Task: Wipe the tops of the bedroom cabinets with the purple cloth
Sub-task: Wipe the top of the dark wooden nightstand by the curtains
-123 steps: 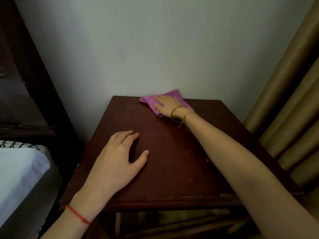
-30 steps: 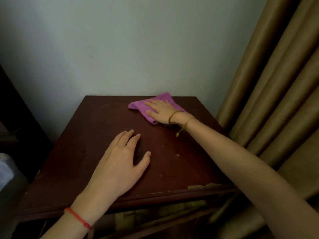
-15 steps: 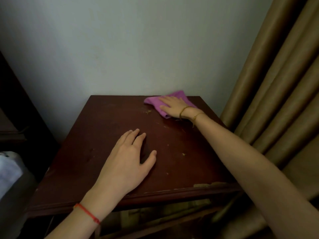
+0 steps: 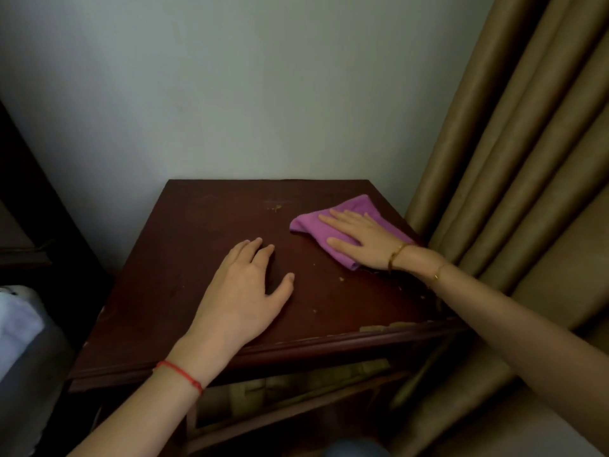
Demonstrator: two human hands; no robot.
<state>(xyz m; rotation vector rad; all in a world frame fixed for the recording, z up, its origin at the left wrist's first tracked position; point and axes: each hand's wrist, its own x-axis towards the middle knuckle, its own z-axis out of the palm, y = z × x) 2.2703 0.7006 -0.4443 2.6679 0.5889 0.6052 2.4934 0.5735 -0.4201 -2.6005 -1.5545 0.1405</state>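
Observation:
A dark red-brown wooden cabinet (image 4: pixel 184 258) stands against the pale wall. The purple cloth (image 4: pixel 313 224) lies on its top near the right edge. My right hand (image 4: pixel 362 239) presses flat on the cloth with straight fingers and covers most of it. My left hand (image 4: pixel 244 298) rests flat on the bare wood near the middle of the top, fingers spread. Small yellowish crumbs and a faint stain (image 4: pixel 275 207) dot the top.
Tan curtains (image 4: pixel 514 166) hang close beside the cabinet's right edge. A bed with white bedding (image 4: pixel 19 324) sits at the lower left, with a dark headboard (image 4: pixel 29 206) behind it. The cabinet's front edge (image 4: pixel 385 328) shows chipped veneer.
My right hand has slid the cloth from the back of the top toward the right edge and nearer to me. The left hand has stayed in place.

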